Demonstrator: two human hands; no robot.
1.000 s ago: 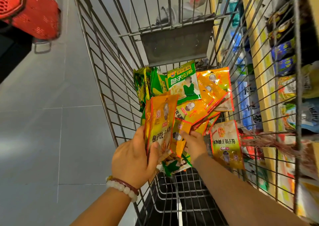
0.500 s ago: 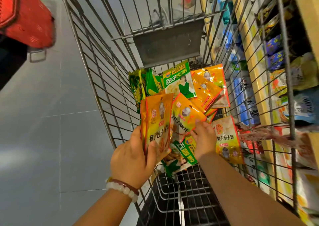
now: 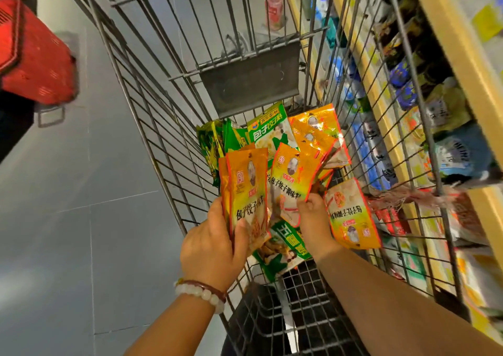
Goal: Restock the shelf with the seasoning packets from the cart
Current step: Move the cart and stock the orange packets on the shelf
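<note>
Inside the wire cart point(image 3: 152, 127) lies a heap of orange and green seasoning packets point(image 3: 315, 132). My left hand point(image 3: 215, 247) grips a small upright stack of orange packets point(image 3: 247, 187) over the cart's left side. Just to its right, my right hand point(image 3: 313, 219) pinches the lower edge of another orange packet point(image 3: 294, 176), lifted above the heap. A further orange packet point(image 3: 351, 217) lies upside down to the right of that hand. A green packet point(image 3: 285, 255) lies under both wrists. The shelf point(image 3: 468, 64) runs along the right, behind the cart's wires.
A grey flap point(image 3: 250, 78) hangs on the cart's far wall. Shelf goods in blue, yellow and dark wrappers point(image 3: 449, 149) show through the right side. A red basket point(image 3: 35, 56) stands on the grey tiled floor at the upper left.
My right hand has lifted one orange packet out of the heap and up beside the stack held in my left hand. The view has tilted slightly.
</note>
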